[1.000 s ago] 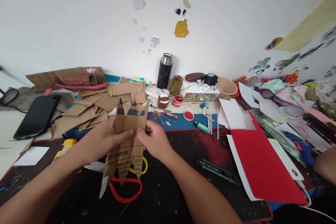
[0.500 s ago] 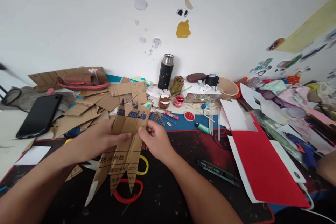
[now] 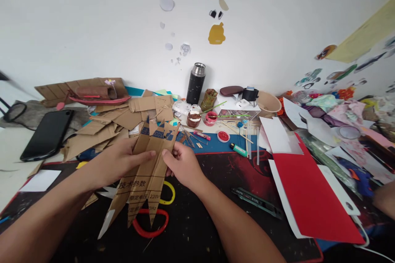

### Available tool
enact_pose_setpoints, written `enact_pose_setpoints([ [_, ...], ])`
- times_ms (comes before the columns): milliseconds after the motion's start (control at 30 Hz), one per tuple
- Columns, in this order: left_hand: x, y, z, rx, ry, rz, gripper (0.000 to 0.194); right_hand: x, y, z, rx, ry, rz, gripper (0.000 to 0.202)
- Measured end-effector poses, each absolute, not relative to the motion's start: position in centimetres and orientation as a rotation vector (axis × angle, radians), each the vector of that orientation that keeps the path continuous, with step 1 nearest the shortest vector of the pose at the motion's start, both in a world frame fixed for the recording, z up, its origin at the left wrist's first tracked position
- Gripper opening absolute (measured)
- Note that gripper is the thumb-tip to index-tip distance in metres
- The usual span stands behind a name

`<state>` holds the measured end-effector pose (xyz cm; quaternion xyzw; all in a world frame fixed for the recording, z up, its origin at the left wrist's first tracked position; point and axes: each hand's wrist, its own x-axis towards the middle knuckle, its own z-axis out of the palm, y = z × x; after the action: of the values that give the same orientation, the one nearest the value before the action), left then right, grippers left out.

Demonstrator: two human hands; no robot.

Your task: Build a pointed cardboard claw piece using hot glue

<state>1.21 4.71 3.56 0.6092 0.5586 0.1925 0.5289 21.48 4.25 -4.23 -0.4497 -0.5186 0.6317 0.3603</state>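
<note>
Both hands grip one creased piece of brown cardboard [image 3: 145, 176], cut to points at its upper and lower ends and printed with dark characters. My left hand [image 3: 123, 160] is closed on its left side, thumb lying across the front face. At the right edge, my right hand [image 3: 183, 164] pinches it with the thumb in front and curled fingers behind. Beneath the cardboard lie scissors with a red and yellow handle [image 3: 168, 193]; part of them is hidden. A small cardboard scrap [image 3: 90, 201] rests under my left forearm.
Cardboard scraps [image 3: 98, 131] pile up behind my left hand, near a black phone [image 3: 46, 135]. Paint jars [image 3: 210, 118] and a black thermos [image 3: 196, 84] stand at the back. A utility knife [image 3: 256, 202] and red paper [image 3: 311, 193] lie right. Someone's arm [image 3: 384, 197] shows at the right edge.
The cardboard has tilted slightly, its lower points shifting a little left and up. Both hands keep their hold. The whole view has shifted slightly.
</note>
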Motion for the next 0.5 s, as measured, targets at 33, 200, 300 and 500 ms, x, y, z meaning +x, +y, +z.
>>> enact_pose_setpoints([
  [33,1.19,4.73,3.55,1.448,1.331,0.457,0.039,21.5,4.25,-4.18,-1.169,-1.344,1.633,0.017],
  [200,0.84,4.72,3.04,1.507,1.321,0.438,0.041,21.57,4.2,-4.08,-1.166,-1.351,1.633,0.015],
  [300,0.7,4.51,2.67,1.623,1.374,0.44,0.049,21.58,4.2,-4.24,-1.17,-1.362,1.63,0.015],
  [500,1.04,3.97,3.09,1.816,1.438,0.444,0.053,21.52,4.23,-4.69,-1.153,-1.403,1.624,0.011],
])
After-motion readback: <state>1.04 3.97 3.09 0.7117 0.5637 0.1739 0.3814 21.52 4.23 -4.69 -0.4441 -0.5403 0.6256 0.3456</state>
